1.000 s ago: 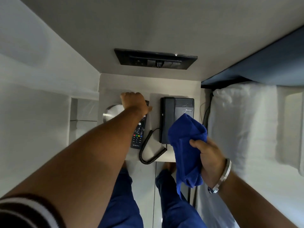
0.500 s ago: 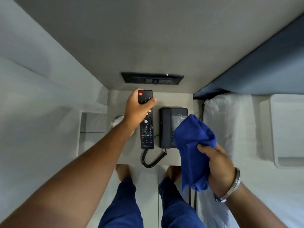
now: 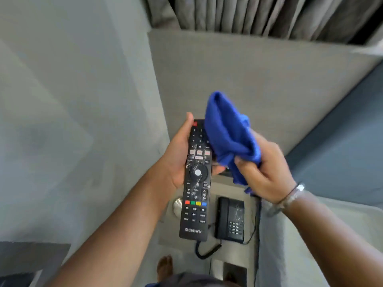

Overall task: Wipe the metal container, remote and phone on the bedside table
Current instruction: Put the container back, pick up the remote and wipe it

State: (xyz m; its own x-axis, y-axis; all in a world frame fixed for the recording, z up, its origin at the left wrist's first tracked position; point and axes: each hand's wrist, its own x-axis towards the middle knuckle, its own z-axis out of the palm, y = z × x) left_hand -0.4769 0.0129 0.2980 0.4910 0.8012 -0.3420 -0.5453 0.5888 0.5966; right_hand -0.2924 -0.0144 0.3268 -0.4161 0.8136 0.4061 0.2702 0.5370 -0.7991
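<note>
left hand (image 3: 176, 160): grip wrapped round remote (image 3: 196, 181), long axis pointing away
right hand (image 3: 263, 170): grip bunching blue cloth (image 3: 230, 135), touching remote's top-right

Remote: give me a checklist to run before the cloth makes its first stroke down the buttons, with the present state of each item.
1. Remote lifted clear of the bedside table: ok.
2. Left hand grips it along the edge, button face up: ok.
3. Blue cloth bunched in the right hand: ok.
4. Cloth at the remote's top end: ok; actual contact, cannot tell.
5. Remote face clean: not ok, white specks around the round centre button.
6. Phone and metal container out of the way on the table: ok.
</note>
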